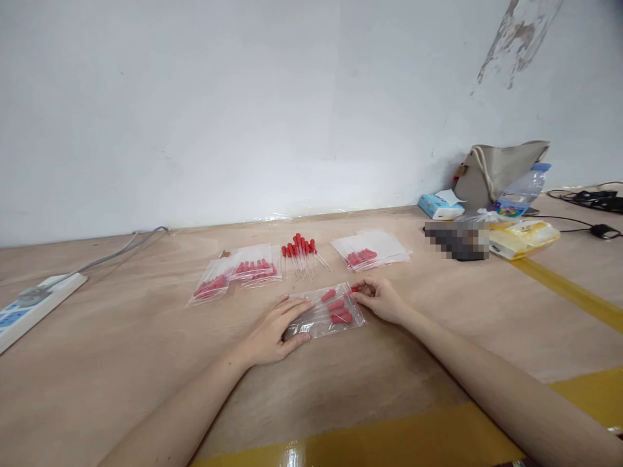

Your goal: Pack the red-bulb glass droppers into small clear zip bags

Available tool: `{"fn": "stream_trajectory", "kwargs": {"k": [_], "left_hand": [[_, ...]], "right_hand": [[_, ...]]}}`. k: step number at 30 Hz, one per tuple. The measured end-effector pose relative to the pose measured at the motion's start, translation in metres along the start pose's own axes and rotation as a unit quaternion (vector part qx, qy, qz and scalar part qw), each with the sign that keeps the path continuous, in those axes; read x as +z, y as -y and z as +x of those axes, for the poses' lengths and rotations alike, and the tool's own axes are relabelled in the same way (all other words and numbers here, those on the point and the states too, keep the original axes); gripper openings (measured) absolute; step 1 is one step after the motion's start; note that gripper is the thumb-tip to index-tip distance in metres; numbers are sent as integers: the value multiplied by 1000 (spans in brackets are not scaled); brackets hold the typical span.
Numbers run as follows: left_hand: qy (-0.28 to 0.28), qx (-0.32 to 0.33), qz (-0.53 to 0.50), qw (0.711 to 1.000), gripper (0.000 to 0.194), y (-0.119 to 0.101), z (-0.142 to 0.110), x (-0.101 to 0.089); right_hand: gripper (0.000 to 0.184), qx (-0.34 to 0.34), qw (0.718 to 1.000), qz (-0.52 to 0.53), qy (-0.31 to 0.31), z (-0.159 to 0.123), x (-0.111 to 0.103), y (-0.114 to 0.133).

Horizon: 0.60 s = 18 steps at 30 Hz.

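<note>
A clear zip bag [325,315] with several red-bulbed droppers inside lies flat on the wooden table [121,350]. My left hand [274,332] rests on the bag's left end, fingers stretched over the plastic. My right hand [379,298] pinches the bag's right, sealed edge, fingers pressed together. Just beyond the bag lies a loose bunch of red-bulbed droppers [300,254].
Filled bags [233,272] lie to the back left and a stack of bags [372,250] to the back right. A white power strip [34,305] sits far left. A tissue pack [440,205], beige pouch [496,172], yellow packet [523,237] and cables [591,201] crowd the right.
</note>
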<state>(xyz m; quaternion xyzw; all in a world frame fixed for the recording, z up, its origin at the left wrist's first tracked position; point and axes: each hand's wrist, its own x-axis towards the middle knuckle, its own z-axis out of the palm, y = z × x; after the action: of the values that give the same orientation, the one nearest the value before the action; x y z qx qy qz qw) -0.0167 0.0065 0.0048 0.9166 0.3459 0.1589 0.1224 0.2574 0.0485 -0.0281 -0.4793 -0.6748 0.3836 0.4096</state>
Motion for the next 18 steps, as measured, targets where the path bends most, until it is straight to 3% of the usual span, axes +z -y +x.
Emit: {"fn": "stream_trajectory", "kwargs": {"k": [5,9,13,18], "left_hand": [[-10,-1,3,1000,52,-1,0,-1],[-10,-2,4,1000,54,-2,0,-1],[-5,-2,1,1000,54,-2,0,-1],[-6,-3,2,1000,54,-1,0,-1]], "right_hand": [[22,-14,999,25,37,5,7,3],[26,2,996,85,38,4,14,11],[30,34,989,116,79,2,10,16],[37,92,994,63,-11,2,4,24]]}}
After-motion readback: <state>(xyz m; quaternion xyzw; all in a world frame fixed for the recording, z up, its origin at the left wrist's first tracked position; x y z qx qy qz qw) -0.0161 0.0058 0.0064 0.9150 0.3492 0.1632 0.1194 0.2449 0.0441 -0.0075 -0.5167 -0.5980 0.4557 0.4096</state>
